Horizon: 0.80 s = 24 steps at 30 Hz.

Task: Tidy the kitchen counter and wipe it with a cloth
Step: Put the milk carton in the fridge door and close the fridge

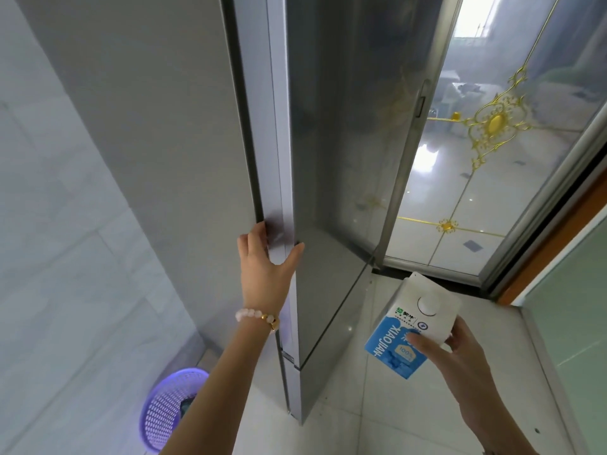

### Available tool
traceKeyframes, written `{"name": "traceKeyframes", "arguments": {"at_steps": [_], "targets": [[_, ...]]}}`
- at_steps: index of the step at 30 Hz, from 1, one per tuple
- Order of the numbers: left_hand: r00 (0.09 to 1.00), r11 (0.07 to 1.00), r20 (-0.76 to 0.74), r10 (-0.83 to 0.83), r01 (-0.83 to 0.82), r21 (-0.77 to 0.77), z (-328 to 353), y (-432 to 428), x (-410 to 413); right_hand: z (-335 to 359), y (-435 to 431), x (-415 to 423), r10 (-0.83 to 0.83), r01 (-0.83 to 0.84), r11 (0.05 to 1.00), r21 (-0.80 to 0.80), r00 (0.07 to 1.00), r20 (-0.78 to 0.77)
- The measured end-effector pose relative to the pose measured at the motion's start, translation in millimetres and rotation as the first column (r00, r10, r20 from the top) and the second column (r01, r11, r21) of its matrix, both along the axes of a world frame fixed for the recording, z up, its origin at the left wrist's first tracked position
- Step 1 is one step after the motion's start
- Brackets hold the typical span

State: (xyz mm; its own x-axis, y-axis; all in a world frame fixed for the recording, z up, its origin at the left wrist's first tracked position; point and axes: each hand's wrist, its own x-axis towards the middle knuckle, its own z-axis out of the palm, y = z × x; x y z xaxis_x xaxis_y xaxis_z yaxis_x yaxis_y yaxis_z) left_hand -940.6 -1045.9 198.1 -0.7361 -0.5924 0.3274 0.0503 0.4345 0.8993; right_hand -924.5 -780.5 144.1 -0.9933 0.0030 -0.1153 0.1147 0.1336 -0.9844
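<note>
A tall grey fridge (184, 133) fills the middle of the head view, its door (338, 159) seen edge-on. My left hand (262, 261) clasps the door's left edge at about mid-height, fingers behind the edge and thumb on the front face. A bead bracelet sits on that wrist. My right hand (460, 353) holds a blue and white milk carton (410, 330) with a round white cap, low to the right of the fridge, tilted. No counter or cloth is in view.
A purple plastic basket (167, 412) stands on the floor at the fridge's left foot. A pale tiled wall (49, 224) runs along the left. A glass sliding door (492, 142) with gold ornament is behind on the right. White floor tiles (361, 421) lie below.
</note>
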Motion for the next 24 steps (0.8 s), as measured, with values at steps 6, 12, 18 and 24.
{"name": "traceKeyframes", "arguments": {"at_steps": [6,12,18,24], "targets": [[0.996,0.996,-0.037,0.080,-0.078,0.044,-2.6,7.4,-10.6,1.2,18.1,11.9,-0.058,0.058,0.998,0.007,0.998,0.002],[0.993,0.994,-0.056,0.101,-0.099,0.037,-4.4,9.1,-12.2,10.3,37.5,16.4,-0.062,0.062,0.998,-0.004,0.998,-0.018],[0.992,0.993,-0.056,0.113,-0.111,0.032,-0.7,28.2,-5.3,13.0,64.4,15.1,-0.060,0.059,0.998,-0.028,0.998,-0.031],[0.986,0.990,-0.096,0.140,-0.141,-0.011,4.0,119.1,13.7,18.2,95.6,10.8,-0.026,0.026,1.000,-0.009,0.999,-0.042]]}}
